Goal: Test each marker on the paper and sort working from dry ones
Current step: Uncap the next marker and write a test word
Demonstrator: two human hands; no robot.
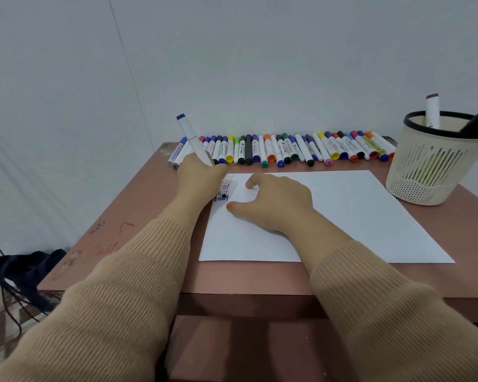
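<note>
Left hand [202, 175] grips marker [189, 136], tip on paper [342, 216] by far-left test marks [224, 192]; right hand [276, 202], loosely curled, empty, likely steadies paper.

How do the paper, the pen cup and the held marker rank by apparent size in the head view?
1. paper
2. pen cup
3. marker in the left hand
None look alike.

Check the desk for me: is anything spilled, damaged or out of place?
Nothing spilled or broken. Red and dark scribbles mark the table left of the paper, and the leftmost markers in the back row lie more slanted than the rest. The marker in the left hand looks intact.
</note>
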